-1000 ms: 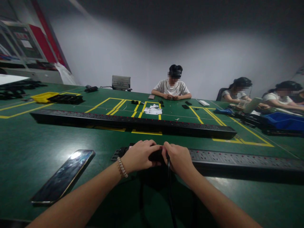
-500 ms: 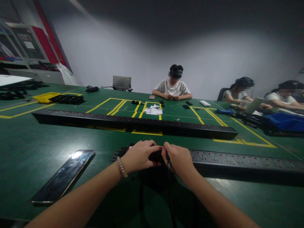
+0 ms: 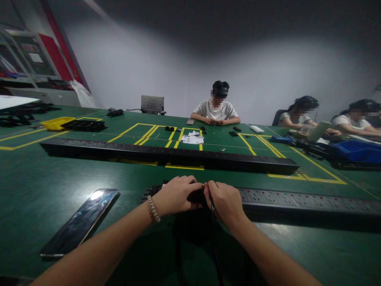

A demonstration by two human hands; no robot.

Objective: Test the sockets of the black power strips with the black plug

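Observation:
A long black power strip [image 3: 297,198] with rows of sockets and red dots lies in front of me, running off to the right. My left hand [image 3: 180,194] is closed round the strip near its left end, thumb and fingers on opposite sides. Beside it my right hand [image 3: 224,198] is closed, pinching a black cable [image 3: 213,226] that hangs down toward me. The fingertips of both hands nearly meet over the strip. What lies between them, such as the cable's end, is hidden. A black fitting [image 3: 150,192] shows left of my left hand.
A second power strip [image 3: 166,153] lies across the green table [image 3: 133,234] farther off. A smartphone [image 3: 81,222] rests at left. Farther back are a yellow tray [image 3: 58,123], white papers [image 3: 193,138] and a blue bin [image 3: 357,153]. Several people sit beyond, one opposite me [image 3: 216,109].
My right hand has shifted very slightly to the right with the cable. My left hand keeps its hold on the strip almost unmoved.

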